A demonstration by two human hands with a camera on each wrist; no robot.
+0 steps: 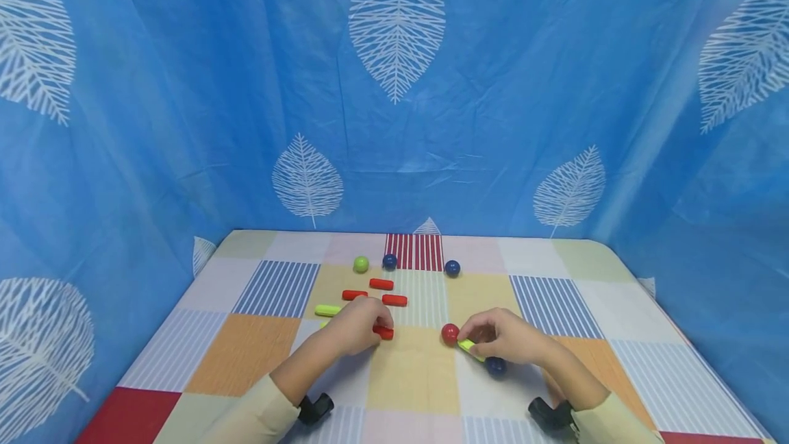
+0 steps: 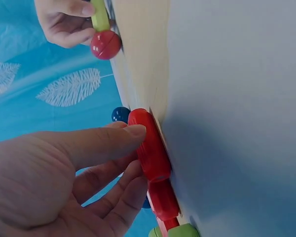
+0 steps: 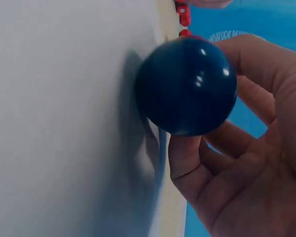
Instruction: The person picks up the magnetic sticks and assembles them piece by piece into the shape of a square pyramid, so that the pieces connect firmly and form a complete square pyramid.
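Observation:
My left hand (image 1: 360, 326) pinches a short red rod (image 2: 150, 148) between thumb and fingers, low over the cloth. To its right, my right hand (image 1: 508, 336) grips a yellow-green rod (image 1: 471, 349). A glossy red ball (image 1: 450, 334) sits at that rod's far end, and a dark blue ball (image 3: 187, 86) is at the near end. In the right wrist view the blue ball hides most of the rod. Behind the left hand lie more red rods (image 1: 394, 300) and a yellow-green rod (image 1: 327, 310); another yellow-green one is mostly covered by that hand.
Toward the back of the patchwork-covered table (image 1: 419, 389) stand a green ball (image 1: 361, 264), one dark blue ball (image 1: 390, 262) beside it and a second blue ball (image 1: 453, 268) farther right. A blue leaf-print curtain (image 1: 468, 122) encloses the back and sides.

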